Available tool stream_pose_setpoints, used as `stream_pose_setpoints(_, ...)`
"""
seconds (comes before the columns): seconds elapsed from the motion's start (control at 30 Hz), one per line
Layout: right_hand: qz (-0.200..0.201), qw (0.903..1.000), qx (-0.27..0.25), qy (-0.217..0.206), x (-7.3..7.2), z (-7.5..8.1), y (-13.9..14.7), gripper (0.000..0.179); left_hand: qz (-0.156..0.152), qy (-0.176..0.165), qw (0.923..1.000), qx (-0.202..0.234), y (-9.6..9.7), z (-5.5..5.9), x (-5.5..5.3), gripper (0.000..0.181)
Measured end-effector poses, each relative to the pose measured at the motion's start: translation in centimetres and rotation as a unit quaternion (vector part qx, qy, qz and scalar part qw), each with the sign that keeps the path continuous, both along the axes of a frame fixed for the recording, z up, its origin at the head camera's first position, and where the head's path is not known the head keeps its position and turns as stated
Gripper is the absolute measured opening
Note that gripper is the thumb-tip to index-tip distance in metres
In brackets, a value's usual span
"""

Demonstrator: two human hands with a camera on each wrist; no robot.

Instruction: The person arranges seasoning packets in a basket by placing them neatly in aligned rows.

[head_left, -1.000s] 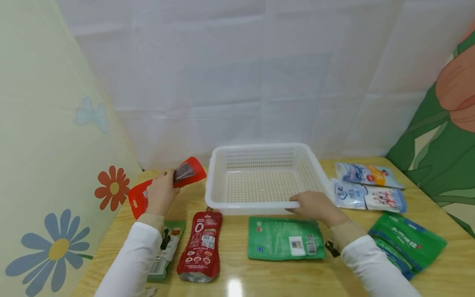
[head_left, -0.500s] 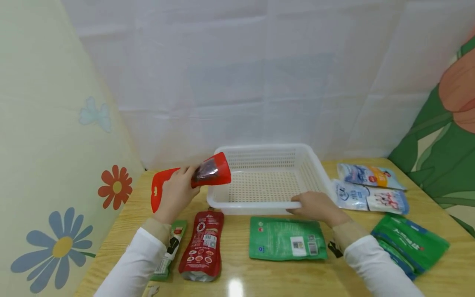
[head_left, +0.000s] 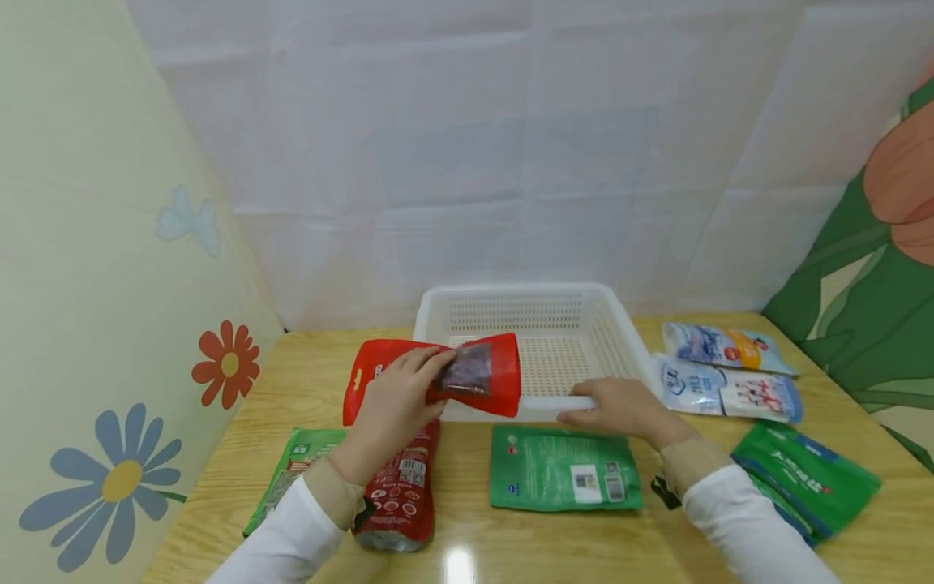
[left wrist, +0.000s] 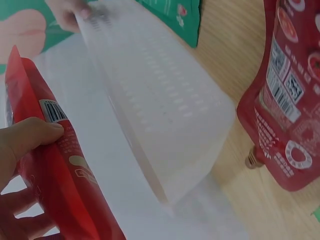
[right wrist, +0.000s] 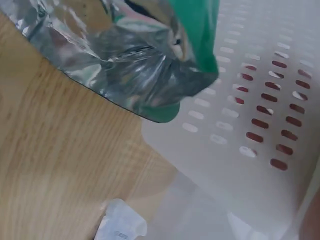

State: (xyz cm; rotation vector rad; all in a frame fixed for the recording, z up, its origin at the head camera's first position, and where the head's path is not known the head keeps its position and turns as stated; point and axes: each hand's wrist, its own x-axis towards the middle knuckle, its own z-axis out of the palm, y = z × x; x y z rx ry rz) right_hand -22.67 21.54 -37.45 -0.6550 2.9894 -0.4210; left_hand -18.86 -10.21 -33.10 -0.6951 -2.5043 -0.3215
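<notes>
My left hand (head_left: pixel 401 393) grips a red snack pouch (head_left: pixel 505 373) with a clear window showing dark contents. The pouch is held over the front left part of a white perforated plastic basket (head_left: pixel 613 304), overlapping its front rim in the head view. In the left wrist view the thumb presses on the pouch's barcode side (left wrist: pixel 55 160). My right hand (head_left: pixel 616 405) pinches the basket's front rim near its right corner, thumb outside. Through the basket's holes in the right wrist view, some red shows.
In front of the basket lie a dark red spouted pouch (head_left: pixel 409 503) and a green pouch (head_left: pixel 562 470). Another green packet (head_left: pixel 280 487) is partly behind the left forearm. Blue-white packs (head_left: pixel 730 349) and a green bag (head_left: pixel 817 478) lie at the right.
My left hand has carried the red pouch rightward from the table's left side to the basket's front left. The right hand stays on the rim.
</notes>
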Motion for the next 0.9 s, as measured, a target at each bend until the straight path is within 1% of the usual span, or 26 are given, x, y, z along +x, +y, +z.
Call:
stream_pose_setpoints(0.1, 0.0, 0.9992, -0.039, 0.007, 0.2, 0.0, 0.2, 0.046, -0.014, 0.013, 0.9997, -0.012, 0.3, -0.4, 0.2, 0.059)
stream_pose_setpoints(0.2, -0.011, 0.9936, -0.112, 0.014, 0.4, 0.2, 0.2, 0.041, -0.023, 0.017, 0.9994, -0.021, 0.4, -0.6, 0.4, 0.058)
stream_pose_setpoints(0.27, -0.017, 0.9856, -0.166, 0.03, 0.6, 0.4, 0.0, 0.038, -0.028, 0.014, 0.9992, -0.025, 0.6, -0.7, 0.6, 0.059)
stream_pose_setpoints(0.33, -0.023, 0.9753, -0.213, 0.053, 1.0, 0.7, -0.5, 0.034, -0.035, 0.011, 0.999, -0.027, 0.7, -0.7, 0.9, 0.06)
stream_pose_setpoints(0.4, -0.022, 0.9647, -0.257, 0.053, 1.4, 1.3, -1.3, 0.033, -0.043, 0.006, 0.9985, -0.032, 0.9, -0.8, 1.1, 0.061)
stream_pose_setpoints(0.47, -0.014, 0.9535, -0.3, 0.026, 1.9, 1.9, -2.2, 0.036, -0.056, 0.006, 0.9977, -0.037, 1.1, -0.8, 1.4, 0.061)
stream_pose_setpoints(0.53, -0.002, 0.9408, -0.338, -0.019, 2.5, 2.5, -3.0, 0.042, -0.07, 0.009, 0.9963, -0.049, 1.4, -0.8, 1.7, 0.061)
stream_pose_setpoints(0.57, 0.003, 0.9362, -0.349, -0.044, 2.7, 2.8, -3.3, 0.046, -0.077, 0.012, 0.9954, -0.056, 1.5, -0.8, 1.9, 0.061)
stream_pose_setpoints(0.67, 0.01, 0.923, -0.367, -0.115, 3.2, 3.1, -3.8, 0.055, -0.094, 0.036, 0.9917, -0.079, 1.8, -0.8, 2.2, 0.06)
stream_pose_setpoints(0.77, 0.008, 0.9097, -0.372, -0.183, 3.5, 3.2, -3.9, 0.058, -0.104, 0.065, 0.9878, -0.096, 1.8, -0.8, 2.3, 0.059)
stream_pose_setpoints(0.83, 0.014, 0.8983, -0.379, -0.221, 3.5, 3.1, -3.7, 0.057, -0.109, 0.076, 0.9858, -0.103, 1.8, -0.9, 2.4, 0.059)
stream_pose_setpoints(0.9, 0.027, 0.8912, -0.381, -0.244, 3.6, 3.0, -3.6, 0.054, -0.112, 0.078, 0.9846, -0.109, 1.7, -0.9, 2.4, 0.06)
